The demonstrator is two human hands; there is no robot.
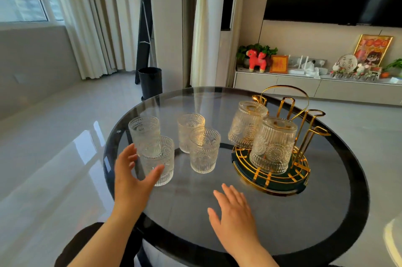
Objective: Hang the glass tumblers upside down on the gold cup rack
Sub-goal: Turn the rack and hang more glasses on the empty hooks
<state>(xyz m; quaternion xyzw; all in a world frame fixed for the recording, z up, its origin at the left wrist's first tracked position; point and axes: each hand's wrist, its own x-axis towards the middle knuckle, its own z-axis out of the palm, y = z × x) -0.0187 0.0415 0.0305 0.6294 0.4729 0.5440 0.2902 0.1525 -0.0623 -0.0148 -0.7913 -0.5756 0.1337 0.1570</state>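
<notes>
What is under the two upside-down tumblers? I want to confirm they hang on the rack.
Both upside-down tumblers stand over the gold cup rack, gold showing through the glass. The pegs' tips inside are blurred.

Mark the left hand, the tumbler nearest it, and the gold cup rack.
left hand [132,176]: head view, on the palm, open beside the glass.
nearest tumbler [157,161]: head view, on its ribbed side wall, upright.
gold cup rack [272,179]: head view, on the front rim of its round base.
</notes>
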